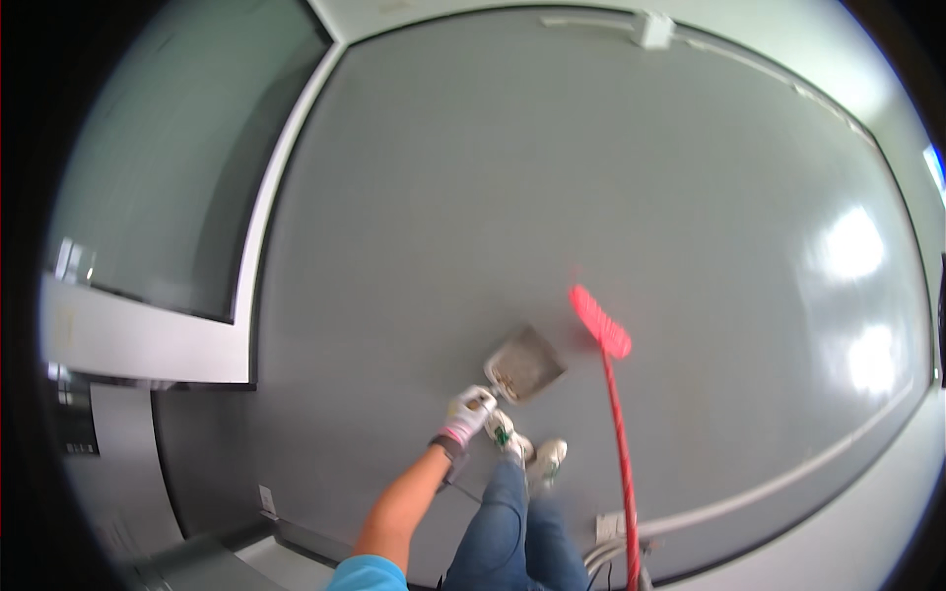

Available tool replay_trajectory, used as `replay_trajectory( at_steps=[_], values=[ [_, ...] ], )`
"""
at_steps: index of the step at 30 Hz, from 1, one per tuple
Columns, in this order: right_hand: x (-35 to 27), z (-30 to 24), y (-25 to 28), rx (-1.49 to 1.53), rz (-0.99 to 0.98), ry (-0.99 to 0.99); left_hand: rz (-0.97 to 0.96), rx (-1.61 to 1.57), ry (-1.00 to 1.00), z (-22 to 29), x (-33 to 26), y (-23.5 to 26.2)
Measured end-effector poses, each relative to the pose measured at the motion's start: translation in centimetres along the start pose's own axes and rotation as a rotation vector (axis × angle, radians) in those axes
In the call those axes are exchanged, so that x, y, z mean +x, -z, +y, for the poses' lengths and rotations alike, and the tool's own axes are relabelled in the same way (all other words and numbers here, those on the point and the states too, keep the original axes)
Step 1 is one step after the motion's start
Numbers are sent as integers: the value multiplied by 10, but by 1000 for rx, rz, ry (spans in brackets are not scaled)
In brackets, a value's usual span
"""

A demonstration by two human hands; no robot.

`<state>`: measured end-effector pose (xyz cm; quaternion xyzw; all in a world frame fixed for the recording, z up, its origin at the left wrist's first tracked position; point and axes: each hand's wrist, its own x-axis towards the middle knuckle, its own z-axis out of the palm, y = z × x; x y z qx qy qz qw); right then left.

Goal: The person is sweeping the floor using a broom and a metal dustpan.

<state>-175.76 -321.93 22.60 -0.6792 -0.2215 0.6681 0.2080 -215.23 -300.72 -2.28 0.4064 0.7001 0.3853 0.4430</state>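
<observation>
My left hand (467, 414), in a white glove with a pink cuff and a dark band at the wrist, is closed around the handle of a dustpan. The grey dustpan (532, 364) rests on or just above the floor in front of my shoes, with small bits of debris at its handle end. To its right, apart from it, is a broom with a bright red-pink head (601, 323), slightly blurred. Its red broom handle (622, 443) runs down past the lower edge. My right hand is out of the picture.
Grey floor (591, 177) surrounds me, bounded by pale walls. A white cable duct (778, 483) runs along the floor at right, near a white socket box (611, 526) and cables. My white shoes (547, 461) stand behind the dustpan. A glass panel (197, 167) is at left.
</observation>
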Motion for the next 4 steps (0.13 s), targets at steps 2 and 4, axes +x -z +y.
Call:
replay_trajectory(
  at_steps=[2,4],
  values=[
    [-37,-1,-11,65,-44,-129,3,56,51,15,-4,-2],
    [-35,-17,-13,-6,-120,-115,-10,45,71,31,-3,3]
  ],
)
